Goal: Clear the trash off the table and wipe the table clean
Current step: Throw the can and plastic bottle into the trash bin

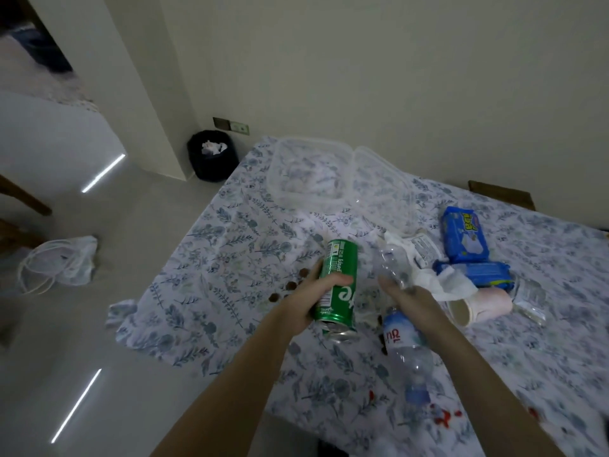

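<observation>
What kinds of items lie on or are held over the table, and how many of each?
Green can: 1
Plastic bottles: 2
Blue packets: 2
Clear containers: 2
Paper cup: 1
Total: 8

Desk point(230, 252) ahead of me, bin point(212, 156) on the floor behind its far-left corner.
I see two containers point(309, 169) at the far edge; packets point(464, 235) right of centre, cup point(478, 306) lying before them, bag point(62, 262) on the floor left.

Both forearms are bare, with no sleeves, watch or rings showing on the left hand point(324, 293) or right hand point(407, 300); fingers point(342, 280) ungloved.
</observation>
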{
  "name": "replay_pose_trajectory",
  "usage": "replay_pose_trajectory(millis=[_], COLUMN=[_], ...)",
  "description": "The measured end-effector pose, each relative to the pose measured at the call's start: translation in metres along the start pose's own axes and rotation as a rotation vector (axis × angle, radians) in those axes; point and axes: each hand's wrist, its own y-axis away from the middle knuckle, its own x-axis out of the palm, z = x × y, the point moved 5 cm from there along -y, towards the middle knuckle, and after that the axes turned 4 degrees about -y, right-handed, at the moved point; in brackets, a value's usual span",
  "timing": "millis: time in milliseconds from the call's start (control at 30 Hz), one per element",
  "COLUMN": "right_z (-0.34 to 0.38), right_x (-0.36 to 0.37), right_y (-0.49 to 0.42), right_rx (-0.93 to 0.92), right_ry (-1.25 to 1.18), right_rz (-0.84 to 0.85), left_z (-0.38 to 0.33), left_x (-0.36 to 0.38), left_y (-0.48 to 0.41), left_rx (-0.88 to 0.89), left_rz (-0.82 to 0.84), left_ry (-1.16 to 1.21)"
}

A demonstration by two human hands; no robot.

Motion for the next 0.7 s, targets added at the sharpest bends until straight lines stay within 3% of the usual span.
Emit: replay_pose_trajectory(millis=[167, 300, 500, 700], right_z=[0.033, 0.063, 0.111, 0.122], right_x=[0.037, 0.084, 0.186, 0.305], right_y=[-0.006, -0.013, 0.003, 0.031], right_rx=[-0.045, -0.095, -0.231, -0.196], right_ry=[-0.056, -0.039, 0.083, 0.104], right_rz=[0.063, 0.209, 0.444, 0.613], left_z=[-0.007, -0.015, -0.018, 0.008], left_x=[-0.037, -0.077, -0.155, -0.239], left_y=[0.013, 0.040, 0.097, 0.164], left_rx=[0.051, 0.099, 0.183, 0.203], left_rz=[-0.048, -0.136, -0.343, -0.507], left_ry=[0.050, 0.225, 0.326, 0.413])
